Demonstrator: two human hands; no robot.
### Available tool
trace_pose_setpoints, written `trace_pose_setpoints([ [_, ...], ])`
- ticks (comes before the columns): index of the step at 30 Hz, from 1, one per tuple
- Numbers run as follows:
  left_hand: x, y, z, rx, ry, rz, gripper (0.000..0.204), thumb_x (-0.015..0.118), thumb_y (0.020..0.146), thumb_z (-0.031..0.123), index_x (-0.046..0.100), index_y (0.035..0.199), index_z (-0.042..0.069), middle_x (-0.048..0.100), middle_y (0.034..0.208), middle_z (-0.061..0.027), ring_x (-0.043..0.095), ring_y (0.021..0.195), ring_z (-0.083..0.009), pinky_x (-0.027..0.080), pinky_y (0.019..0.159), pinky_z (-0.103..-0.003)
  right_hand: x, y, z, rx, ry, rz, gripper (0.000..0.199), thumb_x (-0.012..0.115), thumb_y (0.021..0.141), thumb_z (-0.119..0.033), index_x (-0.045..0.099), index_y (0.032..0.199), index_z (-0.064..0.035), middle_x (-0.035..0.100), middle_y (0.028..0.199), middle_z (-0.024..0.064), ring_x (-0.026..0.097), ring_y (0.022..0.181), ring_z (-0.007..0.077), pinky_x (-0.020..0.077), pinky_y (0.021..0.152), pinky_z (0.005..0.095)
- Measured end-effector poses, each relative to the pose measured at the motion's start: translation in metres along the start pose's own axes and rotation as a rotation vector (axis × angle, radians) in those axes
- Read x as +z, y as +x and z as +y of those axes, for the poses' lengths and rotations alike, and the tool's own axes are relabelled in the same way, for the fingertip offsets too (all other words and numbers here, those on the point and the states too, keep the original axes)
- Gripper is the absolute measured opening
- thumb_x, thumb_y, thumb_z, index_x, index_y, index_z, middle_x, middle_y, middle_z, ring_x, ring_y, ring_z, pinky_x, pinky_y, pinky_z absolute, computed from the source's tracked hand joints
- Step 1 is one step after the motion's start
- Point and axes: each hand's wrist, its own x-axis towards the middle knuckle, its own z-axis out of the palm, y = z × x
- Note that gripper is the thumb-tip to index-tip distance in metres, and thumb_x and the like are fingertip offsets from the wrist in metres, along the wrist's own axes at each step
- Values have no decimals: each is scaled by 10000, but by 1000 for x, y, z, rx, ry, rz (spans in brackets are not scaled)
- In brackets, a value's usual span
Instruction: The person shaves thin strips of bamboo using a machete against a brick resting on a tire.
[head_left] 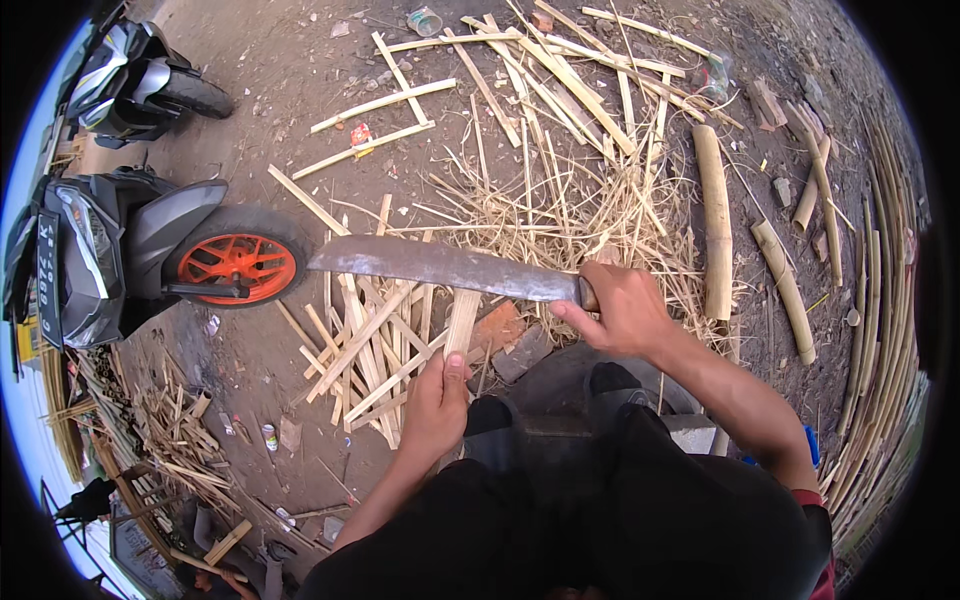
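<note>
My right hand is closed round the handle of a machete. Its long, dull, brown-grey blade points left, across the top of a bamboo strip. That strip stands up from my left hand, whose fingers wrap round its lower end with the thumb laid along it. The blade hides or meets the strip's upper end; whether it cuts into it I cannot tell. Just left of the strip lies a loose pile of split bamboo pieces. Curly shavings cover the ground beyond the blade.
Thick bamboo lengths lie on the right, with long poles past them. More split strips are scattered ahead. A motorcycle with an orange front wheel stands at left, another motorcycle behind it. Bricks lie near my feet.
</note>
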Motion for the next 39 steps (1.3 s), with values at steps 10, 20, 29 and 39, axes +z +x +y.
trace_pose_setpoints([
  [10,6,-13,17,35,53,-9,329,437,1052,269,588,1001,-18,617,714,-185,634,644,-347,456,605,-438,19,19,-43,-293,-89,76,623,603,881,-622,560,727,-19,601,631,174,615,478,322,475,424,418],
  [20,-4,-15,12,131,162,26,316,434,1052,233,571,959,-36,605,685,-187,612,591,-353,466,599,-441,15,-2,-21,-399,-118,95,593,624,866,-623,612,800,-34,606,628,122,629,497,282,488,443,392],
  [29,-4,-18,14,60,108,-53,297,432,1047,224,571,1073,-37,601,760,-175,615,679,-318,472,658,-419,36,15,-39,-432,-49,128,635,597,883,-630,526,695,-28,572,595,141,590,449,299,445,399,402],
  [39,-5,-30,-17,-35,18,-210,418,432,1074,352,568,893,1,505,661,-26,489,612,-104,433,578,-289,17,8,26,-545,-367,-52,664,651,755,-728,521,720,-78,510,605,79,569,518,281,456,502,396],
])
